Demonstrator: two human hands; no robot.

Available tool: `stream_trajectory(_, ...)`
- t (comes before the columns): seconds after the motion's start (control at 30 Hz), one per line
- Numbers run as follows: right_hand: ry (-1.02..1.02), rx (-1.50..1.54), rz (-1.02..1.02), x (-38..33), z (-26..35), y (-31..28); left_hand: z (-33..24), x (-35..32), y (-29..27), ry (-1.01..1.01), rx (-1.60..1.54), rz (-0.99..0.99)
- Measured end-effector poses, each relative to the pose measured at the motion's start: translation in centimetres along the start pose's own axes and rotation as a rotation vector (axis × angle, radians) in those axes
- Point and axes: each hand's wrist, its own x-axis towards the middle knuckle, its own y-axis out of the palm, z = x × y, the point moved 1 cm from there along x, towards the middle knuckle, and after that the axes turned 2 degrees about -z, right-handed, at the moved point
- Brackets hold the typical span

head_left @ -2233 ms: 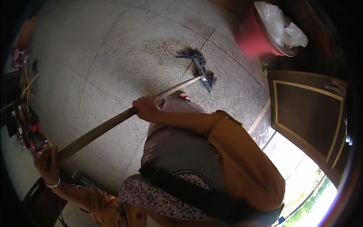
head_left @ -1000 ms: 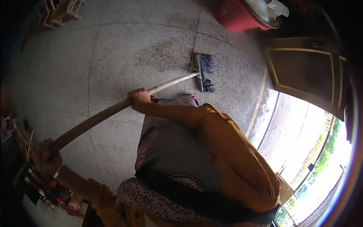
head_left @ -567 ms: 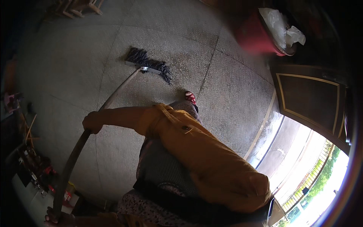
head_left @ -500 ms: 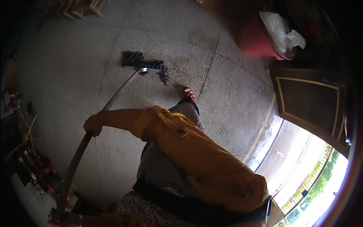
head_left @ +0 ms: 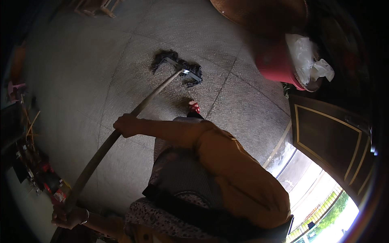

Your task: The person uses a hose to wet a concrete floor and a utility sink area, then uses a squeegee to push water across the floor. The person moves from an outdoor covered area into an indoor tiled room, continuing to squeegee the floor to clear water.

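Observation:
I grip a mop with both hands. Its long wooden handle [head_left: 156, 94] slants from the lower left up to a head of dark strands [head_left: 164, 56] on a metal bar, which rests on the grey speckled floor [head_left: 194, 48]. My right hand [head_left: 126, 124] is wrapped round the middle of the handle, its arm reaching across in an orange-brown sleeve. Lower down, near the upper end of the handle, my left hand [head_left: 69, 217] is closed round it, with a bangle at the wrist. My foot in a red sandal [head_left: 194, 107] stands just behind the mop head.
At the right stands a red bin [head_left: 275, 65] with a white plastic bag [head_left: 300, 56] in it. Below it a dark door panel [head_left: 328, 137] stands beside a bright doorway. Wooden furniture legs [head_left: 107, 9] show at the far left, and assorted items [head_left: 44, 174] line the left side.
The mop head has swung to the right across the floor and turned. My right hand has moved right with the handle, and my left hand slightly forward. The view has shifted a little too.

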Motion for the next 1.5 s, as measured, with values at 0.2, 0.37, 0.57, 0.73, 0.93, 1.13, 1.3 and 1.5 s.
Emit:
stream_trajectory(0.2,0.201,-0.130,-0.268,-9.2,-9.5,-8.8,9.3,-2.3,9.7,0.157,0.023,0.066)
stream_trajectory(0.37,0.648,-0.189,-0.274,-17.2,-17.3,-15.8,11.8,-7.6,26.8,-0.078,-0.326,0.326)
stream_trajectory(0.57,0.787,-0.259,-0.450,-23.8,-24.4,-18.0,15.2,-12.6,32.2,-0.644,-0.440,0.455)
stream_trajectory(0.73,0.771,-0.391,-0.283,-20.6,-25.8,-14.0,15.8,-12.0,28.6,-0.875,-0.289,0.238)
stream_trajectory(0.93,0.471,-0.312,-0.218,-10.6,-19.9,-9.3,12.7,-6.9,18.7,-0.691,-0.424,0.170)
stream_trajectory(1.13,0.100,-0.143,-0.146,-0.2,-11.5,-9.4,6.2,-1.8,13.3,-0.356,-0.125,-0.219)
stream_trajectory(1.3,-0.089,-0.100,0.045,8.1,-9.3,-10.1,4.7,1.5,13.2,-0.131,-0.104,-0.101)
stream_trajectory(1.5,-0.033,-0.079,-0.001,15.4,-10.5,-12.9,11.3,10.6,16.5,0.001,-0.086,-0.238)
